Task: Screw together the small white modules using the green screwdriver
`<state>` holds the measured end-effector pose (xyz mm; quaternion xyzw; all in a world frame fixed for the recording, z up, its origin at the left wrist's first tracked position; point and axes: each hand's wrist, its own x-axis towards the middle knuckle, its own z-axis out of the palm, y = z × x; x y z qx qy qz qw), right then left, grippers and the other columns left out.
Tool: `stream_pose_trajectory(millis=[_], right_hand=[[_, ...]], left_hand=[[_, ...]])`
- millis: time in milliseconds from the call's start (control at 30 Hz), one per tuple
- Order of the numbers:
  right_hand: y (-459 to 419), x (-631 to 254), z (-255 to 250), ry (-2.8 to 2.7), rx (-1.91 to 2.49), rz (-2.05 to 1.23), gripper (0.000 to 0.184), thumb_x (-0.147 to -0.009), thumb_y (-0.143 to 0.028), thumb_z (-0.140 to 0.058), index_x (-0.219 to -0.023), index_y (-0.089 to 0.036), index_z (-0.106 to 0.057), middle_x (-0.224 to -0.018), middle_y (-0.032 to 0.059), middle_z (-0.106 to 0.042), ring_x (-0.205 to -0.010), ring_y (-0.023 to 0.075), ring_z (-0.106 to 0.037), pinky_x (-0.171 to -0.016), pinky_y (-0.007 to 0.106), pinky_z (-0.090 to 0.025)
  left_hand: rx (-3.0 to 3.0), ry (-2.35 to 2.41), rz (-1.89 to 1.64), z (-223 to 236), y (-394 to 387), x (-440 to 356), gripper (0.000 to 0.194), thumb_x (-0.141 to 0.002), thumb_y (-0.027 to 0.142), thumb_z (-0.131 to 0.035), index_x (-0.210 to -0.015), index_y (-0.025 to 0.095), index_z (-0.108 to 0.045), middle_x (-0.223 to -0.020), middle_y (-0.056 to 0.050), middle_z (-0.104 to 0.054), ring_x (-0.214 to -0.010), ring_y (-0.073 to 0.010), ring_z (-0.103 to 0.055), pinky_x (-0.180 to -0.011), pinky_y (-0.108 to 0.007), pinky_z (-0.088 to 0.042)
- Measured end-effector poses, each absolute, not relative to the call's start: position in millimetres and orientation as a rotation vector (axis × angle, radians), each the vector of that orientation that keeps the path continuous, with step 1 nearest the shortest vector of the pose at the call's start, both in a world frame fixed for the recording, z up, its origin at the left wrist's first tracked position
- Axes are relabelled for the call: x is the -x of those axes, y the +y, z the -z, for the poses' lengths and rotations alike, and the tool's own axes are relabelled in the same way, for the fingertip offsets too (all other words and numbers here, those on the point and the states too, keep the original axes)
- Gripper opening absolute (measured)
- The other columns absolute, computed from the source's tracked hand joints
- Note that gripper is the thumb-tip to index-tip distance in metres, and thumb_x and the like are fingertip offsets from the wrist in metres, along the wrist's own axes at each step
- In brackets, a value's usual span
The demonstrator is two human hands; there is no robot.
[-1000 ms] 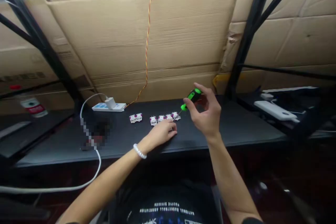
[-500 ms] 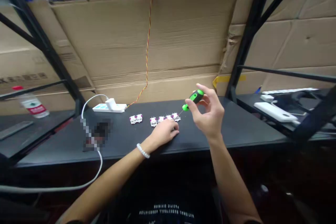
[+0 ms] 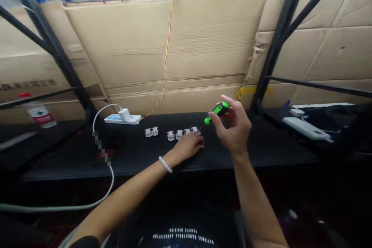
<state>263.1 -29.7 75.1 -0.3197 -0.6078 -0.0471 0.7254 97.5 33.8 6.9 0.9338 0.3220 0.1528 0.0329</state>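
Gripped between the thumb and fingers of my right hand [image 3: 236, 131] is a green-and-black screwdriver [image 3: 217, 111]. Its thin shaft slants down to the left, with the tip at the right-end part [image 3: 194, 129] of a row of small white-and-purple parts [image 3: 171, 136]. My left hand [image 3: 188, 145], a beaded bracelet on its wrist, lies low over the right half of that row. Its fingers are curled around the right-end part, and the exact contact is partly hidden. A separate pair of similar parts [image 3: 151, 131] sits farther left on the black table [image 3: 261, 145].
A white power strip [image 3: 135, 119] with a plugged-in charger stands at the back left, its white cable [image 3: 112, 178] hanging over the front edge. Cardboard [image 3: 203, 42] walls the back. Black metal posts [image 3: 269, 62] flank the table. A bottle [image 3: 42, 116] stands left, a white device [image 3: 305, 128] right.
The view has shifted slightly and brightened on the cardboard. Both hands keep nearly the same pose, with the screwdriver tip still at the right-end part.
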Motion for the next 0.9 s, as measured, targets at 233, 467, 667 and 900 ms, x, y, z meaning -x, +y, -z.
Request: stream_pose_trajectory(millis=[233,467,667,900], right_hand=[[-30,-264,-75,-1.328,0.698,0.105,0.048,-0.092,-0.033,-0.082,-0.138,-0.027,-0.068,-0.114,0.0066,-0.072,-0.093,0.0215,-0.074,-0.074,0.035,-0.068],[-28,-269,-77,-1.253,0.638,0.153,0.046,-0.091,-0.036,-0.083,-0.134,-0.027,-0.068,-0.112,0.006,-0.072,-0.095,0.0227,-0.076,-0.079,0.038,-0.07],[-26,-273,-77,-1.172,0.6,0.211,0.056,-0.089,-0.041,-0.086,-0.14,-0.028,-0.066,-0.115,0.0077,-0.073,-0.097,0.0246,-0.077,-0.083,0.042,-0.071],[-23,-270,-73,-1.198,0.637,0.201,0.055,-0.089,-0.042,-0.086,-0.138,-0.025,-0.067,-0.111,0.007,-0.073,-0.094,0.0244,-0.077,-0.084,0.044,-0.072]], left_hand=[[-2.805,1.066,-0.472,-12,28,-92,0.014,-0.1,0.03,-0.076,-0.112,0.024,-0.076,-0.118,-0.005,-0.079,-0.119,-0.0293,-0.069,-0.111,-0.047,-0.047],[-2.674,1.092,-0.761,-43,39,-48,0.02,-0.106,0.032,-0.061,-0.115,0.025,-0.078,-0.125,-0.005,-0.078,-0.121,-0.0275,-0.069,-0.111,-0.044,-0.049],[-2.57,1.392,-0.677,-53,77,41,0.034,-0.1,0.031,-0.059,-0.128,0.021,-0.075,-0.14,-0.011,-0.072,-0.133,-0.0296,-0.066,-0.12,-0.045,-0.047],[-2.513,1.683,-0.255,-39,93,78,0.047,-0.086,0.024,-0.076,-0.132,0.022,-0.075,-0.145,-0.014,-0.072,-0.141,-0.0358,-0.063,-0.124,-0.056,-0.04]])
